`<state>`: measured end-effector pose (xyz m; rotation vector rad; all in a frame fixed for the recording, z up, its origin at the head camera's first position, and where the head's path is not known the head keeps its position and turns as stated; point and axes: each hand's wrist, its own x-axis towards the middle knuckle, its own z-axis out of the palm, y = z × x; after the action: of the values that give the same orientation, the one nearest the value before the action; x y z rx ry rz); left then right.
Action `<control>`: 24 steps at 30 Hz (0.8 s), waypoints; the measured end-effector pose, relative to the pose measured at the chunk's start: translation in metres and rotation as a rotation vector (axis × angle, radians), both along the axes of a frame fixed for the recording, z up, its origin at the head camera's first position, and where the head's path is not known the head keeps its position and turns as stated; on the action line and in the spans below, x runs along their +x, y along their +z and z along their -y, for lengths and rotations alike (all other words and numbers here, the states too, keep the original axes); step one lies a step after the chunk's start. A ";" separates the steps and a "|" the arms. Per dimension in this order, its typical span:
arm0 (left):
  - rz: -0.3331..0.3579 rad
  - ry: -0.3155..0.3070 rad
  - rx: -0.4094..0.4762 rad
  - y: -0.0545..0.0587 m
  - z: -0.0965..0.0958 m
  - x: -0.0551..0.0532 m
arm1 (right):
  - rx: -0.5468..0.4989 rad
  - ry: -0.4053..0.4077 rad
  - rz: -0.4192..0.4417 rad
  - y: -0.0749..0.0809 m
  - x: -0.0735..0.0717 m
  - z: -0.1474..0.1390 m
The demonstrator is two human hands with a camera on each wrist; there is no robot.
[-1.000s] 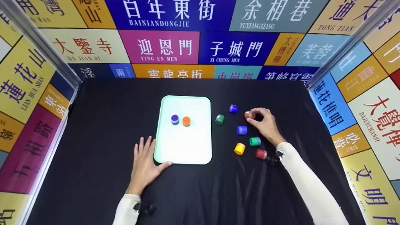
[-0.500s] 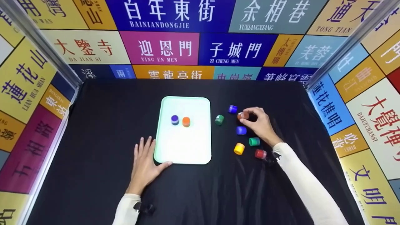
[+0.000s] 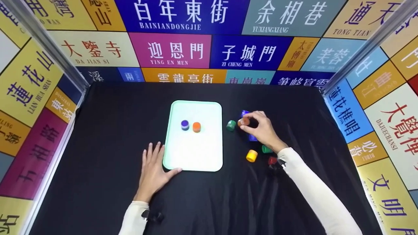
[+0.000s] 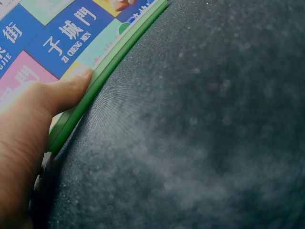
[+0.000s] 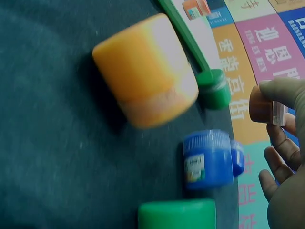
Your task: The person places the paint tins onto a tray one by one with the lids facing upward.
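Observation:
My right hand pinches a small brown paint jar between thumb and fingers; the right wrist view shows the same brown jar raised above the others. Beneath and around that hand are a dark green jar and two blue jars, one blue jar partly covered by it. On the pale green tray stand a purple jar and an orange jar. At the tray's near left corner lies my left hand, fingers spread, its thumb resting on the rim.
A yellow jar, a green jar and a red jar lie right of the tray, the last two partly hidden by the right arm. Black cloth covers the table. Printed panels wall the back and sides.
My right hand has carried the brown jar leftward, from the right of the blue jars to beside the dark green one. The left hand and the tray keep their places.

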<state>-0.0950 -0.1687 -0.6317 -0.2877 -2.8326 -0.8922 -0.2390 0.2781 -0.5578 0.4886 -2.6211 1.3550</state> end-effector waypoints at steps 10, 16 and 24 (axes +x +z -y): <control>0.000 0.002 0.002 0.001 0.000 -0.001 | 0.041 0.070 -0.003 -0.001 -0.006 0.029; -0.005 0.002 0.004 0.000 0.001 -0.001 | 0.059 0.115 0.003 -0.003 -0.011 0.047; -0.017 -0.005 0.014 -0.001 0.001 -0.001 | 0.104 0.158 0.033 -0.009 -0.018 0.067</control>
<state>-0.0962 -0.1692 -0.6328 -0.2995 -2.8100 -0.9055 -0.2574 0.2106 -0.5670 0.7069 -2.7413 1.2842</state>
